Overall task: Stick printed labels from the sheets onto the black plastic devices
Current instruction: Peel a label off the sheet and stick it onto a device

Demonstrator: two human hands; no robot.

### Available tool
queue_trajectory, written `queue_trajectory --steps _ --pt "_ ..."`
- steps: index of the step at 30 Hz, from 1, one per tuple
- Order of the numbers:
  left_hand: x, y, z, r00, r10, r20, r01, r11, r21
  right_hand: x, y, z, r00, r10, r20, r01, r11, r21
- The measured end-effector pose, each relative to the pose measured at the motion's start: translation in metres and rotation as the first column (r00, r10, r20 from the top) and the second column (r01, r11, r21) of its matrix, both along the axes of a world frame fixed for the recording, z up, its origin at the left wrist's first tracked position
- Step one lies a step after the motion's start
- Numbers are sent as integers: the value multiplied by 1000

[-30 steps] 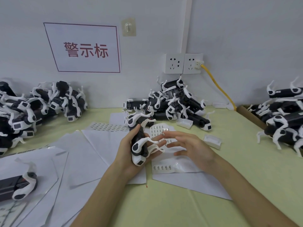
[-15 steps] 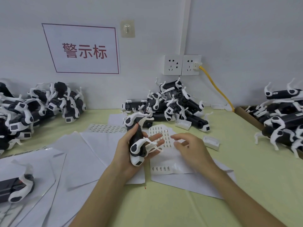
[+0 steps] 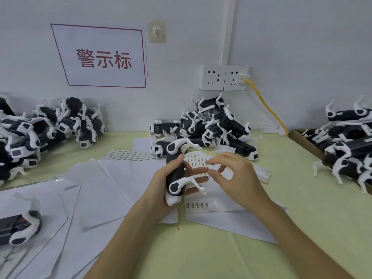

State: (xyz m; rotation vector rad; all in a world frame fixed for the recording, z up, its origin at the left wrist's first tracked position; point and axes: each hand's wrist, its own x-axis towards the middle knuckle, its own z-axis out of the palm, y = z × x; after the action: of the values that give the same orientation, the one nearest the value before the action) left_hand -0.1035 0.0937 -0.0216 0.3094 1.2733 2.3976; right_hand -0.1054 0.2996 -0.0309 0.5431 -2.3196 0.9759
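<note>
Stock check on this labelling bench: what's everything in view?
held device: one, black and white, left hand
left pile: many devices, black and white, table's left
centre pile: many, same, against wall
right pile: many, same, table's right
lone device: one, same, near left
label sheets: two, white, printed, by hands and further left
blank sheets: several, white, table's left
sign: one, white, red characters, wall
sockets: two, white, wall
cable: one, yellow, plugged in at wall
table: one, pale yellow-green, underneath all
left hand: grips held device
right hand: fingertips close together over label sheets
</note>
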Motion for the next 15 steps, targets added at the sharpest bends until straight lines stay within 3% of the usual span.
queue_trajectory --steps 15 --pt "-3 5 -7 994 105 -7 -105 978 -179 8 -5 8 997 -72 3 72 997 18"
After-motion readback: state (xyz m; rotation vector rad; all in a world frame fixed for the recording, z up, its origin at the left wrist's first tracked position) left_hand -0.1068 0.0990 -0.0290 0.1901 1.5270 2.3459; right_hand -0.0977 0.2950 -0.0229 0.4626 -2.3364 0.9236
